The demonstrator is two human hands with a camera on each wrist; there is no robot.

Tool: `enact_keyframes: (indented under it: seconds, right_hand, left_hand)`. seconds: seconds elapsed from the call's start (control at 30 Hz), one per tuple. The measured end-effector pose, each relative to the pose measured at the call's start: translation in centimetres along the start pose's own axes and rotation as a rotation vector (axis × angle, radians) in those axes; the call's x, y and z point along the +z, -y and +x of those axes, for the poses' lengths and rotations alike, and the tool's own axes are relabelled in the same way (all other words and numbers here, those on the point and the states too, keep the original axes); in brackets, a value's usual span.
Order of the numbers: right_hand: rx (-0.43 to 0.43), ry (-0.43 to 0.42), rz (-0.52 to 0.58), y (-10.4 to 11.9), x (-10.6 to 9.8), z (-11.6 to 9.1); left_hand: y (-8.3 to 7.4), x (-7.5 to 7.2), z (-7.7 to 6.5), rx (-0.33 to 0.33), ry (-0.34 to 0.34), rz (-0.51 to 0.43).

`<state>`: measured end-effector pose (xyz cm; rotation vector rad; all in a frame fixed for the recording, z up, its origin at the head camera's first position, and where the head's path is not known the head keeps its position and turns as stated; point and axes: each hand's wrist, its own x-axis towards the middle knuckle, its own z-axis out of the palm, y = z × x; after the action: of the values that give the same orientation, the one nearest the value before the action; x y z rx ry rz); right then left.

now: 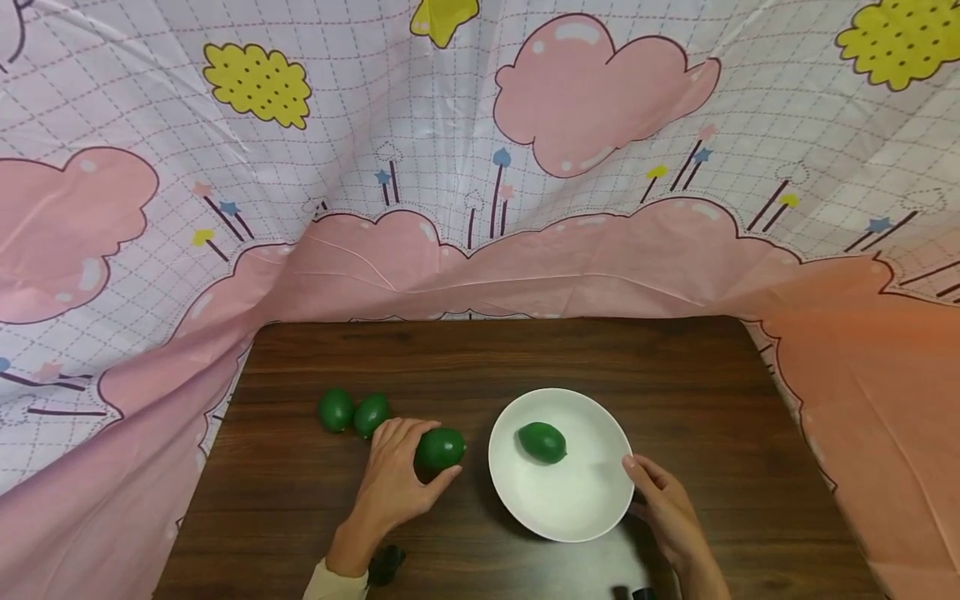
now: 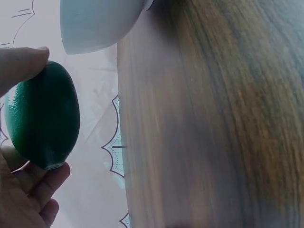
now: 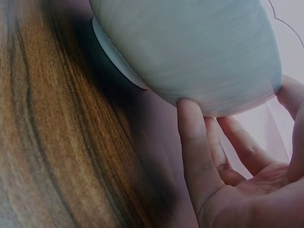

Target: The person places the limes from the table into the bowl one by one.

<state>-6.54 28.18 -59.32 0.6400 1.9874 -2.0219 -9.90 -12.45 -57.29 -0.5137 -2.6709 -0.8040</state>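
My left hand (image 1: 397,483) grips a green lime (image 1: 444,448) between thumb and fingers, left of a white bowl (image 1: 573,504). The left wrist view shows the lime (image 2: 47,116) held above the tabletop, with the thumb at one end and fingertips near the other. My right hand (image 1: 671,508) holds the bowl at its right side. Its thumb lies over the rim while the fingers touch the outer wall (image 3: 190,52) from below. Inside the bowl lies another lime (image 1: 542,442), toward the upper left.
Two more limes, one (image 1: 336,409) at far left and one (image 1: 372,414) beside it, sit on the dark wooden table (image 1: 465,358) beyond my left hand. A patterned pink and white cloth (image 1: 465,275) hangs behind the table and along its sides.
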Motion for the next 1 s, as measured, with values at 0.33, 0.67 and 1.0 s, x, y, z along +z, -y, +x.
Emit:
enact_keyframes:
  seconds: [0.33,0.67,1.0]
  right_hand:
    - [-0.003,0.001,0.016,0.1,-0.2,-0.1]
    - [0.004,0.025,-0.032,1.1,-0.1,-0.1]
    - [0.021,0.019,-0.027,1.0,-0.1,0.0]
  left_hand:
    - [-0.5,0.5,0.3,0.018,-0.001,-0.010]
    - [-1.0,0.8,0.7,0.030,0.015,-0.005]
    - [-1.4,1.2,1.3,0.049,0.023,-0.018]
